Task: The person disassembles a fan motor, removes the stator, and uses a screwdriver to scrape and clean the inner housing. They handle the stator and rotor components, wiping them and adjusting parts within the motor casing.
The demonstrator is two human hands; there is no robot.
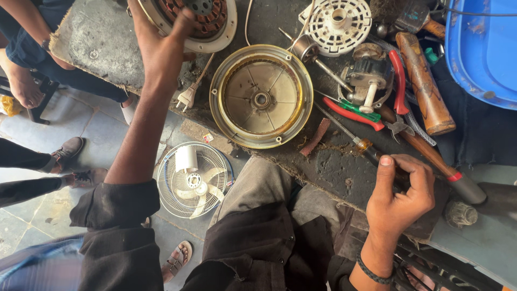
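At the top of the frame, the left hand (161, 46) gripped a motor stator's rim (200, 24); lower right, the right hand's (401, 194) fingers closed around a screwdriver (360, 143) on the bench (334, 161).

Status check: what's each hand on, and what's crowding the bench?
Left hand gripping motor stator at its rim. Right hand closed on screwdriver. Round metal housing sits between; pliers and wooden-handled tools crowd the right.
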